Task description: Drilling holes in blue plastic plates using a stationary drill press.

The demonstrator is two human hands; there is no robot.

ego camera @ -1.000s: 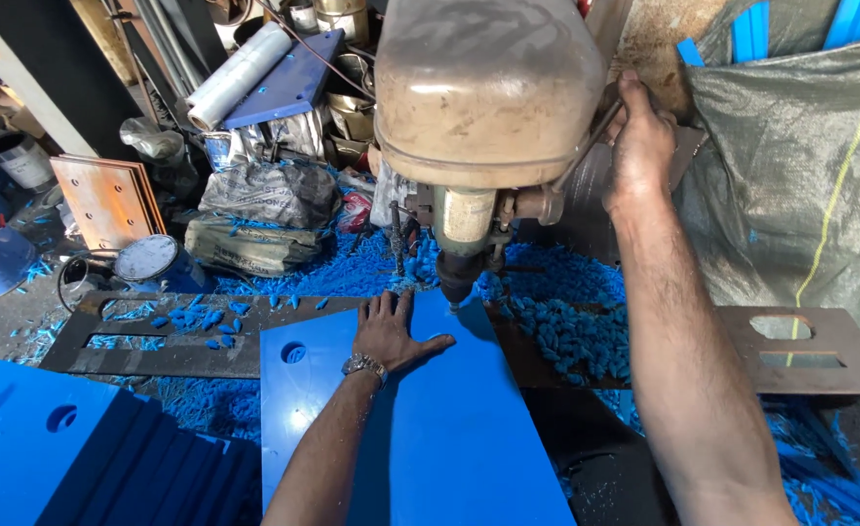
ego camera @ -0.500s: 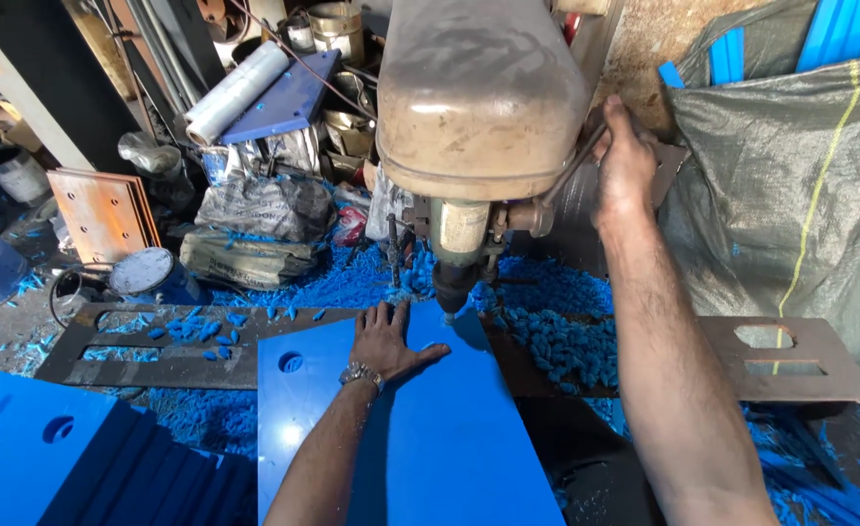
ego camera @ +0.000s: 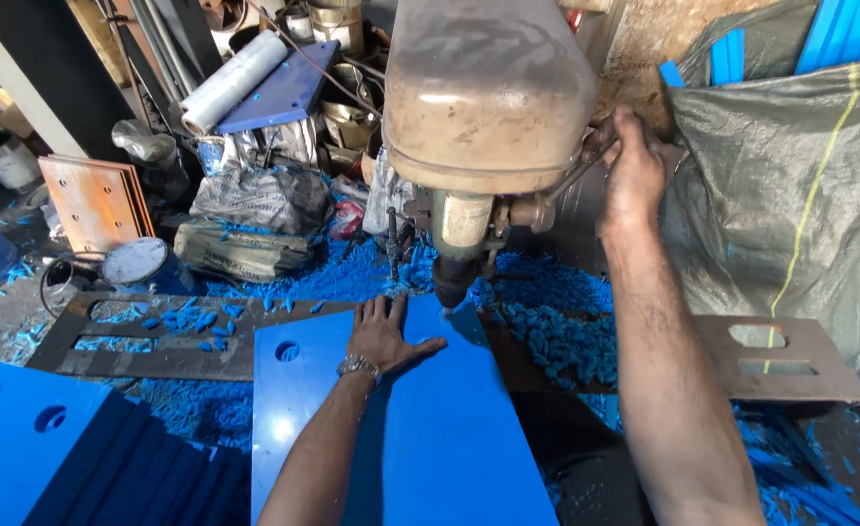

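Left hand (ego camera: 383, 333) lies flat, fingers spread, pressing the smooth flat blue plastic sheet (ego camera: 420, 429) under the chuck of the worn beige metal drill press (ego camera: 488, 93). Right hand (ego camera: 632, 170) is closed around its thin feed lever (ego camera: 586, 168). Curled blue shavings (ego camera: 556, 331) surround the sheet.

**Colours on view**

I log: sheet (ego camera: 420, 429) under the drill, glossy bright blue; shavings (ego camera: 556, 331), the same blue; drill press head (ego camera: 488, 88), dull beige, grimy; tarpaulin (ego camera: 790, 195), grey-green with one yellow stripe; wristwatch (ego camera: 358, 366), silver; boards (ego camera: 94, 200), orange-brown.
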